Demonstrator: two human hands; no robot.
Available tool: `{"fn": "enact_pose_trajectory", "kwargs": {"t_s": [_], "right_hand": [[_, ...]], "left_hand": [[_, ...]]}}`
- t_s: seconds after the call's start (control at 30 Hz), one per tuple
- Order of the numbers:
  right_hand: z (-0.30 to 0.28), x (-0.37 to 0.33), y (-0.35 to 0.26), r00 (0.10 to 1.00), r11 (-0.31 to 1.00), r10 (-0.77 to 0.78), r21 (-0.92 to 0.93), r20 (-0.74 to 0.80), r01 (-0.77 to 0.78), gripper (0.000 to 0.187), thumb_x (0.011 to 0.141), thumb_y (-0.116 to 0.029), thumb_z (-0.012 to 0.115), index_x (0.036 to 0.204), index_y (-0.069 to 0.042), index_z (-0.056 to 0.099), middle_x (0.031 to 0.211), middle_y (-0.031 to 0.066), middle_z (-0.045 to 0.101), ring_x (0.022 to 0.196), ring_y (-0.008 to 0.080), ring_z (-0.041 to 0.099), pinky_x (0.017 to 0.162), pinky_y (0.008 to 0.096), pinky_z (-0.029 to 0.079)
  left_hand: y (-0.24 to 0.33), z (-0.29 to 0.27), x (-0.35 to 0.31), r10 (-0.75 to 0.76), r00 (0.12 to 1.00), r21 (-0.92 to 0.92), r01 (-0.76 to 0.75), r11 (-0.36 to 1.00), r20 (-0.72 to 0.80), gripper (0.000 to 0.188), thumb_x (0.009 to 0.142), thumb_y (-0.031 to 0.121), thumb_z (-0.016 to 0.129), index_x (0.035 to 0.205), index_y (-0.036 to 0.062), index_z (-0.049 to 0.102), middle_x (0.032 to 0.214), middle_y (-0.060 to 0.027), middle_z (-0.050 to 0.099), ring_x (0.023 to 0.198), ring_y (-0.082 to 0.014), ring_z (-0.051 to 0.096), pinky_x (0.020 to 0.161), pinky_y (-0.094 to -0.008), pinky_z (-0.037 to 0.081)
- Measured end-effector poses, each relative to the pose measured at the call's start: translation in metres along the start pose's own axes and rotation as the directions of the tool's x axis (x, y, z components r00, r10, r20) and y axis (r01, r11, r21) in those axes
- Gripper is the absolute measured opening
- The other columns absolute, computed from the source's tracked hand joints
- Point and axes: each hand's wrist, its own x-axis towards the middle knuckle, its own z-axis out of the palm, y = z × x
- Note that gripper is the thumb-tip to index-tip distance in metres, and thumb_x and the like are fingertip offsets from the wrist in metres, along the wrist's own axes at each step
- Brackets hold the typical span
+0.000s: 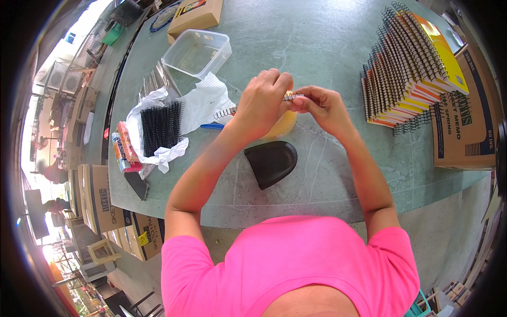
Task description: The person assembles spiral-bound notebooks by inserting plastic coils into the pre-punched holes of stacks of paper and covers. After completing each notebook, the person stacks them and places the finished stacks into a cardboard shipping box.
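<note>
A thin dark spiral binding coil (224, 112) runs crosswise through my hands above the table. My left hand (260, 104) is closed around its middle, and the coil's left end sticks out past the wrist. With thumb and fingers, my right hand (323, 107) pinches near the other end. Beneath the hands lies a rounded yellowish thing (281, 128), mostly hidden, so its kind is unclear. Closer to me rests a black, curved, smooth piece (271, 164). A slim blue object (212, 126) lies beside my left forearm.
On the left, many black coils (161, 127) lie on crumpled white paper (208, 95). Behind them stand a clear plastic tub (196, 58) and a cardboard box (196, 20). Stacked spiral notebooks (409, 71) rise on the right beside a carton (465, 142). The greenish table (317, 179) ends before me.
</note>
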Motion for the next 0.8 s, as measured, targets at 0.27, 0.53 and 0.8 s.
{"fn": "enact_pose_trajectory", "kwargs": {"t_s": [0.27, 0.53, 0.8], "right_hand": [[0.007, 0.001, -0.006, 0.99, 0.994, 0.074, 0.089, -0.119, -0.063, 0.018, 0.088, -0.002, 0.053, 0.104, 0.006, 0.057, 0.085, 0.008, 0.064, 0.076, 0.0125, 0.064, 0.066, 0.0232, 0.054], [0.001, 0.002, 0.002, 0.986, 0.994, 0.106, 0.014, -0.128, -0.105, 0.012, 0.085, -0.002, 0.057, 0.092, 0.007, 0.062, 0.083, 0.0057, 0.063, 0.073, 0.0093, 0.061, 0.066, 0.0229, 0.054], [0.001, 0.002, -0.002, 0.982, 0.969, 0.149, 0.216, -0.113, -0.122, 0.012, 0.084, -0.002, 0.057, 0.089, 0.008, 0.062, 0.078, 0.0093, 0.066, 0.073, 0.0114, 0.065, 0.067, 0.0229, 0.054]], "left_hand": [[-0.01, -0.009, -0.004, -0.052, 0.991, 0.097, 0.04, 0.994, 0.121, 0.026, 0.078, 0.021, 0.064, 0.095, 0.0018, 0.059, 0.086, -0.0129, 0.06, 0.087, -0.0306, 0.055, 0.076, -0.0396, 0.043], [-0.004, 0.011, 0.007, 0.073, 0.99, -0.138, -0.056, 0.989, 0.117, 0.021, 0.081, 0.017, 0.06, 0.092, -0.0002, 0.062, 0.089, -0.0154, 0.062, 0.082, -0.0298, 0.057, 0.075, -0.0371, 0.046], [-0.008, 0.017, 0.009, 0.103, 0.99, -0.158, -0.087, 0.984, 0.1, 0.015, 0.081, 0.013, 0.056, 0.086, -0.0004, 0.062, 0.082, -0.0141, 0.062, 0.08, -0.03, 0.056, 0.073, -0.0384, 0.046]]}}
